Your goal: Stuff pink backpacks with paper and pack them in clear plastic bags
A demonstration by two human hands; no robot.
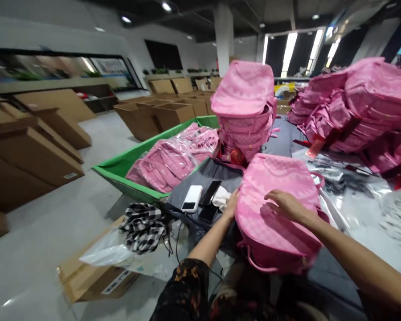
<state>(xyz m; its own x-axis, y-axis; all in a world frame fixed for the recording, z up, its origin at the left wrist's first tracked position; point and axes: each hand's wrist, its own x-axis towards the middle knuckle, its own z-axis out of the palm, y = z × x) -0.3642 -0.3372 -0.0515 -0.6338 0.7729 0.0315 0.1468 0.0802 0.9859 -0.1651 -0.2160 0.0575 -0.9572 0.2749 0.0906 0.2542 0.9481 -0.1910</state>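
Observation:
A pink backpack (274, 178) with a faint checked pattern lies in front of me on a dark padded table cover. My left hand (232, 207) grips its left side, the fingertips partly hidden by the bag's edge. Over the bag's front panel is my right hand (282, 205), open, fingers loosely bent and casting a shadow; whether it touches the fabric I cannot tell. Left of the bag sit a white phone-like device (192, 198), a dark phone-shaped thing (211, 192) and a crumpled white cloth or tissue (221, 198). Behind stands a stack of pink backpacks (245, 107).
A green-sided bin (120, 167) at left holds plastic-wrapped pink bags (167, 162). More pink backpacks (364, 102) are heaped at right beside clear plastic bags (364, 200). Below left, black-and-white checked fabric (145, 227) rests over a cardboard box (90, 281). Open cartons (173, 116) stand behind.

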